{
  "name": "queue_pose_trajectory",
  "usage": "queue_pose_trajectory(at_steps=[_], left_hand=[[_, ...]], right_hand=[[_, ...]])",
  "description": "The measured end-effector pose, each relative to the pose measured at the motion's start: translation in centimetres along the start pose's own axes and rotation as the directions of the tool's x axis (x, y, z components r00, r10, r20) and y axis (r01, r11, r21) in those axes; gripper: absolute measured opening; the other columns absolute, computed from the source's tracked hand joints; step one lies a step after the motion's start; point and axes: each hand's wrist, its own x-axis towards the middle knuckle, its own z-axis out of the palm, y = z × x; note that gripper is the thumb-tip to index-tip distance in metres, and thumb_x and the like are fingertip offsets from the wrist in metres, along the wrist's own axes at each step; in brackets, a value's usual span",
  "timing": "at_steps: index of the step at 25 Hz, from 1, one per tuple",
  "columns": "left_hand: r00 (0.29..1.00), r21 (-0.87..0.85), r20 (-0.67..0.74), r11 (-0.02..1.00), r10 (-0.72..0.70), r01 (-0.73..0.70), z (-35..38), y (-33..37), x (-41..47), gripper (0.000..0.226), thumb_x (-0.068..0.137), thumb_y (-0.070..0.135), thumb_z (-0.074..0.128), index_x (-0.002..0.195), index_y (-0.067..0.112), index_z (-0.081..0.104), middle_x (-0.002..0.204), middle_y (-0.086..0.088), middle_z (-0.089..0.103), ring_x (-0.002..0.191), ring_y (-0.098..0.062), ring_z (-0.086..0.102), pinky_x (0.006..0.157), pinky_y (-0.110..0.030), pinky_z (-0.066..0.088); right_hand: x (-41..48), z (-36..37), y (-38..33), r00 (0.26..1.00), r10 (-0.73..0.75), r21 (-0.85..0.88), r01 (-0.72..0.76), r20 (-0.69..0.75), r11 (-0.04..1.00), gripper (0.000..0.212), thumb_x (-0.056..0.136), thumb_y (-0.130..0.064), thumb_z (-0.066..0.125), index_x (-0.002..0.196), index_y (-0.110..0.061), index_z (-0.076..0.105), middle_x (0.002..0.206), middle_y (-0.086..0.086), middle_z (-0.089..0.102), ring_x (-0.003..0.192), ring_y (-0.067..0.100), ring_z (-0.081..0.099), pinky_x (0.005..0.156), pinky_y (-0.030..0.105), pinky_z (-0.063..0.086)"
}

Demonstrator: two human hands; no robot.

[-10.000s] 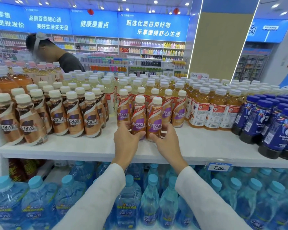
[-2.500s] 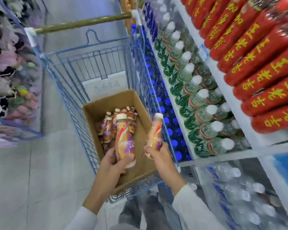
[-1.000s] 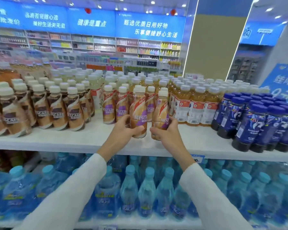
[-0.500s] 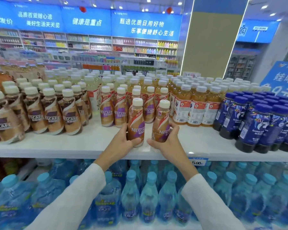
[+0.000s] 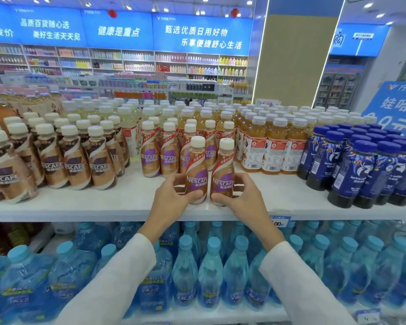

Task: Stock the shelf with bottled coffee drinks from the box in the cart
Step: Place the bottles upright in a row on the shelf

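Two purple-labelled Nescafe coffee bottles stand upright side by side near the front of the white shelf point(image 5: 117, 202). My left hand point(image 5: 171, 195) grips the left bottle point(image 5: 196, 170) low on its body. My right hand point(image 5: 240, 195) grips the right bottle point(image 5: 223, 172) the same way. Just behind them stands a group of several matching purple-labelled bottles point(image 5: 167, 151). The cart and its box are out of view.
Brown-labelled Nescafe bottles point(image 5: 75, 160) fill the shelf to the left. Orange tea bottles point(image 5: 272, 146) and dark blue-capped bottles point(image 5: 366, 170) stand to the right. Blue water bottles point(image 5: 211, 273) fill the shelf below. A price tag point(image 5: 279, 222) hangs on the shelf's front edge.
Since the cart, both hands have carried a bottle each to the shelf and set them down at the front. In the last half second they have barely shifted.
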Motion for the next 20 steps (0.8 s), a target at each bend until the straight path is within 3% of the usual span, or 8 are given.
queue_pose_trajectory(at_steps=[2,6,8,11,13,16,18,20], left_hand=[[1.0,0.014,0.019,1.0,0.015,-0.015,0.1,0.0,-0.2,0.067,0.078,0.038,0.087,0.136,0.023,0.056,0.123,0.009,0.069,0.106,-0.005,0.066,0.09,-0.025,0.054],[0.999,-0.03,-0.04,0.999,0.022,-0.023,0.7,0.4,-1.1,0.071,0.07,0.044,0.092,0.13,0.031,0.055,0.114,0.021,0.066,0.103,0.0,0.065,0.08,-0.016,0.051],[0.995,-0.023,-0.091,0.999,0.036,-0.038,1.3,0.6,-1.5,0.068,0.066,0.043,0.094,0.121,0.035,0.055,0.109,0.025,0.063,0.099,0.001,0.066,0.076,-0.012,0.051],[0.984,-0.004,-0.165,0.998,0.065,-0.067,2.7,0.8,-1.6,0.063,0.065,0.041,0.095,0.115,0.034,0.056,0.115,0.012,0.062,0.097,-0.005,0.066,0.078,-0.017,0.054],[0.983,0.003,-0.173,0.998,0.067,-0.068,3.6,1.2,-1.1,0.059,0.066,0.038,0.095,0.114,0.029,0.06,0.115,0.008,0.064,0.098,-0.008,0.066,0.082,-0.021,0.056],[0.983,0.087,-0.167,0.994,0.078,-0.064,5.1,2.1,0.5,0.053,0.073,0.032,0.091,0.119,0.022,0.067,0.111,0.009,0.07,0.096,-0.008,0.064,0.077,-0.016,0.048],[0.979,0.132,-0.189,0.99,0.082,-0.057,6.0,2.4,1.6,0.051,0.078,0.028,0.087,0.123,0.019,0.065,0.116,0.005,0.07,0.103,-0.013,0.064,0.083,-0.022,0.052],[0.973,0.139,-0.225,0.99,0.042,-0.011,6.9,2.6,2.4,0.055,0.083,0.026,0.084,0.13,0.017,0.056,0.126,-0.002,0.065,0.115,-0.022,0.061,0.097,-0.039,0.054]], right_hand=[[-0.5,0.1,0.1,1.0,0.005,0.032,-0.005,0.007,0.999,0.075,0.063,-0.05,0.093,0.123,-0.037,0.05,0.116,-0.022,0.061,0.1,-0.005,0.062,0.075,0.011,0.052],[-1.3,0.6,0.0,0.999,0.008,0.078,-0.003,-0.051,0.997,0.067,0.07,-0.045,0.089,0.124,-0.04,0.049,0.114,-0.028,0.06,0.097,-0.019,0.058,0.07,0.003,0.049],[-1.4,0.8,0.0,0.997,0.007,0.049,-0.003,-0.073,0.999,0.06,0.074,-0.038,0.088,0.121,-0.041,0.05,0.111,-0.03,0.059,0.096,-0.017,0.059,0.069,0.003,0.048],[-1.3,0.6,0.4,0.992,0.008,0.03,-0.004,-0.122,1.0,0.059,0.074,-0.038,0.089,0.118,-0.043,0.05,0.108,-0.029,0.06,0.096,-0.009,0.062,0.07,0.008,0.049],[-0.8,0.0,0.8,0.989,0.01,0.02,-0.007,-0.149,1.0,0.059,0.071,-0.038,0.09,0.115,-0.041,0.052,0.108,-0.026,0.062,0.096,-0.004,0.063,0.074,0.012,0.048],[1.0,-0.7,1.3,0.988,0.019,-0.008,-0.02,-0.152,1.0,0.059,0.07,-0.036,0.091,0.116,-0.035,0.054,0.109,-0.018,0.064,0.097,0.0,0.063,0.077,0.019,0.05],[2.5,-0.6,1.5,0.991,0.024,-0.021,-0.027,-0.134,0.999,0.059,0.071,-0.036,0.09,0.117,-0.034,0.052,0.108,-0.019,0.062,0.096,0.0,0.062,0.075,0.015,0.046],[4.0,-0.2,1.9,0.992,0.039,-0.027,-0.042,-0.123,0.999,0.059,0.073,-0.037,0.089,0.116,-0.035,0.05,0.108,-0.018,0.061,0.097,0.002,0.061,0.074,0.015,0.045]])
